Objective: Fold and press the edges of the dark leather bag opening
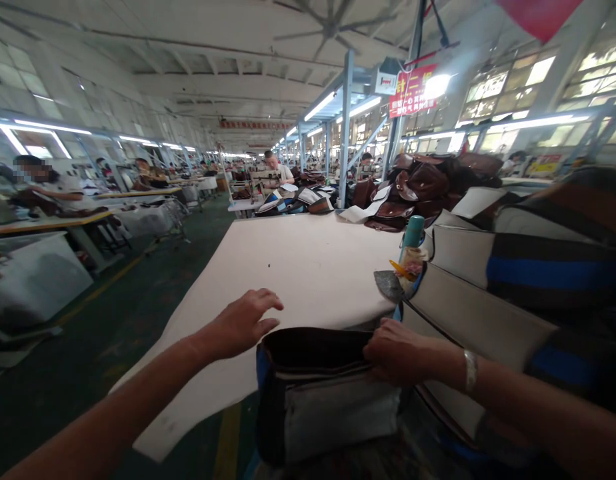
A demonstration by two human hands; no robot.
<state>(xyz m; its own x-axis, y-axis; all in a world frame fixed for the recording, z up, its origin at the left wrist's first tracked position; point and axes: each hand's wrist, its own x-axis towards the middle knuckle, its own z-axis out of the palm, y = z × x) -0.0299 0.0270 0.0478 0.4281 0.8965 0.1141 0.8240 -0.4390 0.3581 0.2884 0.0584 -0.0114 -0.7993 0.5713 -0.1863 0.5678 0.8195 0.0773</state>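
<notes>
A dark bag (pixel 338 413) with a grey front panel and a blue side edge stands at the near edge of the table, its mouth open upward. My right hand (pixel 394 351), with a bracelet on the wrist, has its fingers wrapped round the bag's upper right rim. Just above the bag's upper left corner is my left hand (pixel 245 320), its thumb and fingers apart and nothing between them. White sheet material (pixel 298 267) covers the table beyond the bag.
Large grey, black and blue bags (pixel 468 307) are piled at the right. A teal spool (pixel 413 235) stands beside them, near a grey scrap (pixel 387 284). Brown bags (pixel 423 183) lie at the table's far right. Several people work at other tables farther off.
</notes>
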